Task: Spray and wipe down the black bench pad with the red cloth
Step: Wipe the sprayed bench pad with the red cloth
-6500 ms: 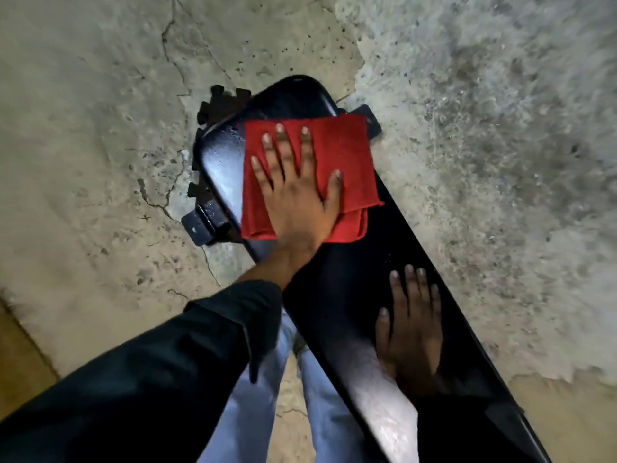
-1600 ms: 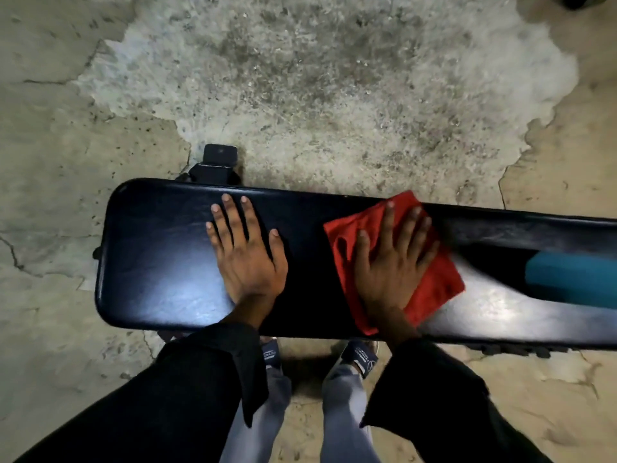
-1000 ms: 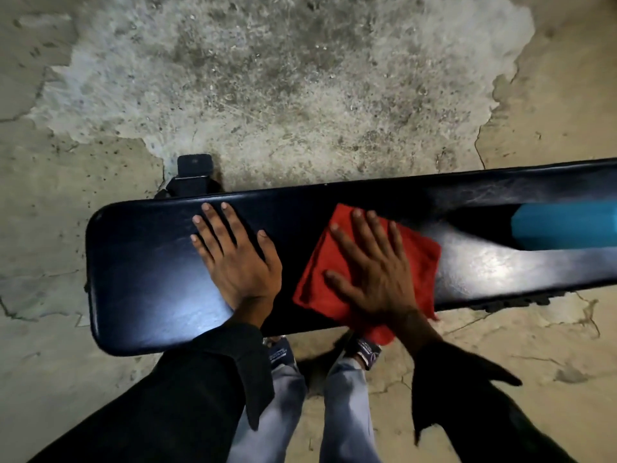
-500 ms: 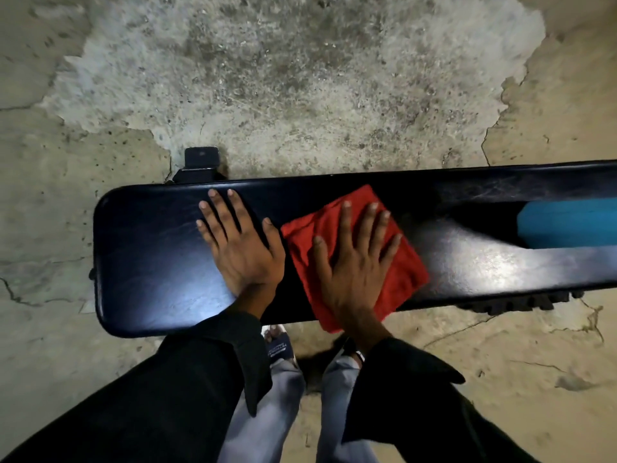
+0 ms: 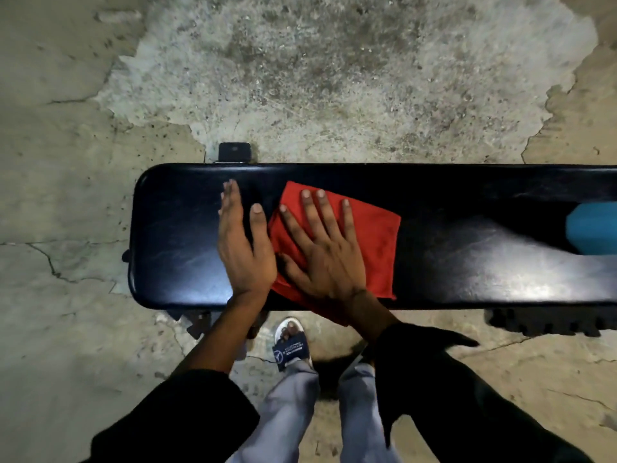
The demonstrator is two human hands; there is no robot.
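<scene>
The black bench pad [image 5: 467,262] runs across the view, glossy and wet-looking on the right. A folded red cloth [image 5: 374,235] lies flat on it near its left half. My right hand [image 5: 327,255] presses flat on the cloth with fingers spread. My left hand [image 5: 243,248] stands on its edge on the pad just left of the cloth, its thumb side touching the cloth's border. A teal object [image 5: 594,228], possibly the spray bottle, lies on the pad at the right edge, cut off by the frame.
Cracked, patchy concrete floor [image 5: 317,78] surrounds the bench. A black frame foot [image 5: 234,152] sticks out behind the pad, and a toothed black part [image 5: 547,324] shows below its front right. My feet and legs [image 5: 293,355] stand close to the front edge.
My right hand has slid the cloth left along the pad until it meets my left hand. My left hand has tipped from flat onto its edge.
</scene>
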